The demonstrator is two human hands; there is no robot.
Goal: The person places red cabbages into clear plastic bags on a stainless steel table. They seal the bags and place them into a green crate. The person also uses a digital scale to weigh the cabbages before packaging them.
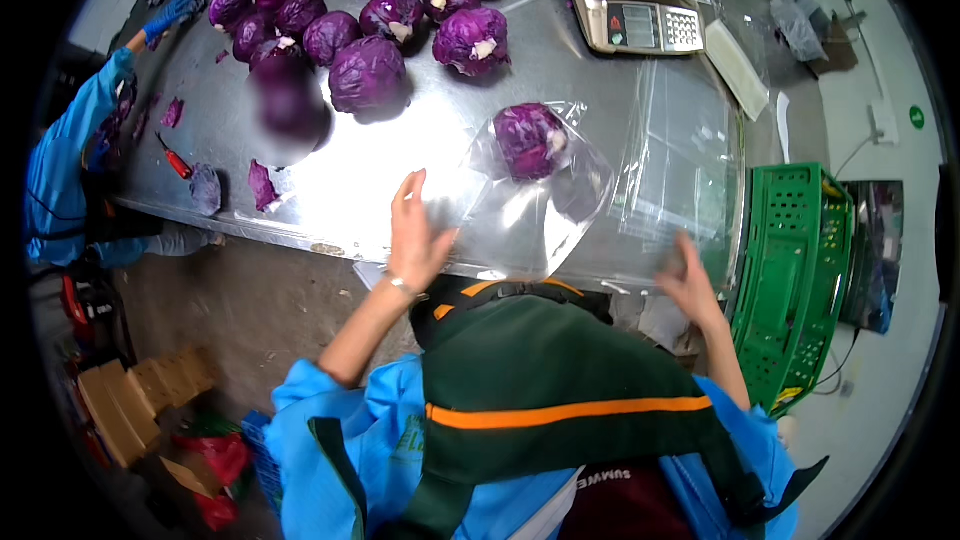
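Note:
A red cabbage [529,141] sits in a clear plastic bag [517,236] on the steel table, in front of me. My left hand [418,236] is raised just left of the bag, fingers apart, holding nothing. At the right, my right hand [688,281] is blurred over the table's front edge, near a stack of flat clear bags [664,157]; nothing shows in it. More red cabbages [367,75] lie loose toward the back left, one of them [289,109] blurred.
A digital scale [641,26] stands at the back right. Green plastic crates [784,277] are right of the table [315,240]. On the left lie a red-handled knife [176,161] and loose leaves [261,186]. A co-worker's blue-gloved hand [176,9] reaches over the far left side.

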